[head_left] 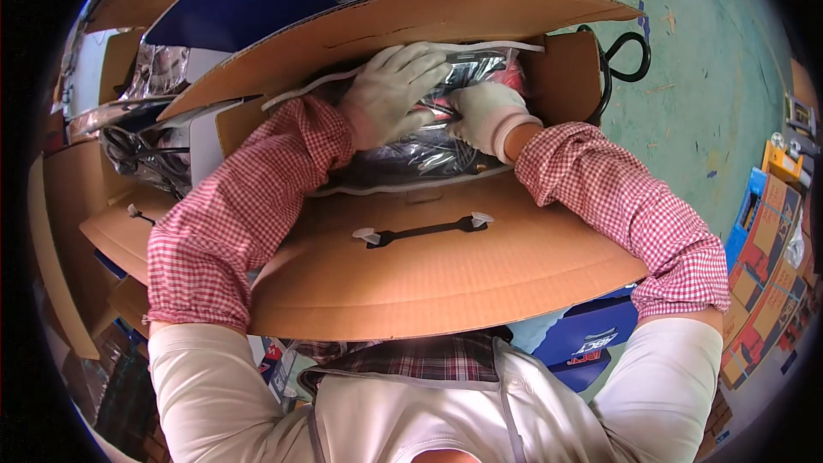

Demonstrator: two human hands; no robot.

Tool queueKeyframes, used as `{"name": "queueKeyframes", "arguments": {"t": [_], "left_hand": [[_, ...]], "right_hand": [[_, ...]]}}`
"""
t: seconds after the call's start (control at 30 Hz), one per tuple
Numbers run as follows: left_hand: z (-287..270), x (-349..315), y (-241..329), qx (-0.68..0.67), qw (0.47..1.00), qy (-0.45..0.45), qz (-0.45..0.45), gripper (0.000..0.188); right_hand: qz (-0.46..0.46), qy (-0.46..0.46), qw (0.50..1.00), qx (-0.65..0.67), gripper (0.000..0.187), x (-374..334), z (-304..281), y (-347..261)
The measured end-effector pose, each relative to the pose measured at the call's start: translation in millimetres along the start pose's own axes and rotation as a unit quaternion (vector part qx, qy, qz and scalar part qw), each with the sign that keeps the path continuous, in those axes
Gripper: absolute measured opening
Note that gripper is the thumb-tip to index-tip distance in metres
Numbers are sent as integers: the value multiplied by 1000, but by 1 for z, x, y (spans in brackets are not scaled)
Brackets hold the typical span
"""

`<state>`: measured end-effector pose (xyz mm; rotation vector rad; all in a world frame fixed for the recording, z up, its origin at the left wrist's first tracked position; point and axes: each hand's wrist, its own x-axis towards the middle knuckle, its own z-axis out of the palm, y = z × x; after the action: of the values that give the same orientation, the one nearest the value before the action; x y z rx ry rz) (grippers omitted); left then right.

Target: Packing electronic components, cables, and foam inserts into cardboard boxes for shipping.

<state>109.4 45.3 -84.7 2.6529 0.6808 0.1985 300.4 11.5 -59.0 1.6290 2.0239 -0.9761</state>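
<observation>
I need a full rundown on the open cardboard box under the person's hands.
The open cardboard box is plain brown inside. Its broad near flap leans toward the person and bears a black strap handle with whitish, plastic-looking end pieces. A long flap spans the far side; a short one shows at right. A clear-plastic-wrapped bundle lies inside, under the gloved left hand and right hand. Whether the checked sleeves touch the cardboard is unclear.

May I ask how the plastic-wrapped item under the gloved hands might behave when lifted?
The item may feel slippery, since its clear plastic looks glossy. The creased wrap would likely shift loosely under the left hand and right hand.
</observation>
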Motion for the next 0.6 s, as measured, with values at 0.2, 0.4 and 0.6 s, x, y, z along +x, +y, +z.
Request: {"name": "queueKeyframes", "arguments": {"t": [0.2,0.4,0.6], "left_hand": [[6,4,1,56,998,31,5,62],[16,4,7,28,999,12,28,54],[33,9,-7,-107,990,63,-66,37]], "right_hand": [[27,-12,1000,4,30,8,-6,1],[-32,10,999,13,34,9,3,13],[-25,90,983,161,33,13,13,25]]}}
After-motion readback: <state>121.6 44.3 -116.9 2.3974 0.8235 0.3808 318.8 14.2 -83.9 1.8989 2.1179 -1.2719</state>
